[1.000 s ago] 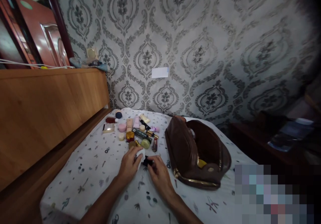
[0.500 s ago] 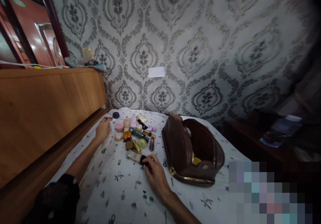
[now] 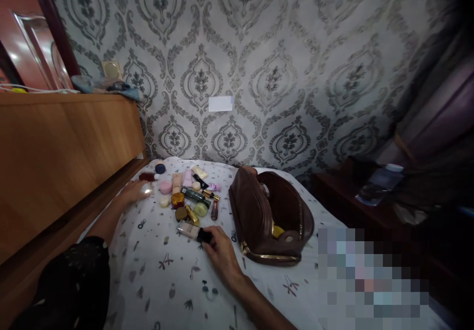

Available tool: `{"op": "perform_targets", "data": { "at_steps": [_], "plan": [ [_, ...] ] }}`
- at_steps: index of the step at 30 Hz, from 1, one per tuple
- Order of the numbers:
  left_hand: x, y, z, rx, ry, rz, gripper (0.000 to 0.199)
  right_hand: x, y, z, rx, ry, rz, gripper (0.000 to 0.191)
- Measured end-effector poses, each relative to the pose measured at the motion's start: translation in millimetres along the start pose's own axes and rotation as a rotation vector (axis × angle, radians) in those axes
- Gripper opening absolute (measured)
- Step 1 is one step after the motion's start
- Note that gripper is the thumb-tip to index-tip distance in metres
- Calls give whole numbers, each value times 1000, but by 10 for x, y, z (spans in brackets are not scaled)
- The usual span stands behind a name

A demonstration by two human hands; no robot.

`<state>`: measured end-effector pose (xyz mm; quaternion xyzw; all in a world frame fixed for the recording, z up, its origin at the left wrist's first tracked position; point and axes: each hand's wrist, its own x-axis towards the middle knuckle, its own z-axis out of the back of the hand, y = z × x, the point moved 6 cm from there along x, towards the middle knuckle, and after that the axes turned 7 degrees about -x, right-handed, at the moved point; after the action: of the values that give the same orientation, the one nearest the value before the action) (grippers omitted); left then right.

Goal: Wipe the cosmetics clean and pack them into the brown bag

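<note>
My right hand (image 3: 221, 253) is closed on the black cap end of a foundation bottle (image 3: 189, 230), a flat clear bottle with beige content that lies on the patterned sheet. My left hand (image 3: 132, 192) is at the left edge of the bed, its fingers around a small shiny whitish item (image 3: 147, 188) that I cannot name. Just beyond it lies a dark red bottle (image 3: 147, 176) with a white cap. Between the hands is a cluster of cosmetics: a pink jar (image 3: 165, 187), an amber jar (image 3: 177, 201), a dark green tube (image 3: 195, 197), a gold lipstick (image 3: 191, 215) and several others.
An open brown cosmetic bag (image 3: 248, 211) with a gold zip stands right of the cosmetics, something yellow inside. A wooden board (image 3: 70, 157) borders the bed on the left. The papered wall (image 3: 222, 49) rises behind. A clear plastic bottle (image 3: 379, 184) is at the far right.
The view has turned slightly right. My left hand has drawn back a little to the left, uncovering the dark red bottle. My right hand stays on the foundation bottle.
</note>
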<state>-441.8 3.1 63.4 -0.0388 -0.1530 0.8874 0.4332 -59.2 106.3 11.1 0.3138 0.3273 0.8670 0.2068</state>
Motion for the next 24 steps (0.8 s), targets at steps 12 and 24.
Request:
{"op": "perform_targets", "data": {
  "at_steps": [12, 24],
  "plan": [
    [-529, -420, 21, 143, 150, -85, 72, 16, 51, 42, -24, 18, -32, 27],
    [-2151, -1549, -393, -16, 81, -365, 61, -132, 385, 45, -45, 100, 215, 21]
  ]
}}
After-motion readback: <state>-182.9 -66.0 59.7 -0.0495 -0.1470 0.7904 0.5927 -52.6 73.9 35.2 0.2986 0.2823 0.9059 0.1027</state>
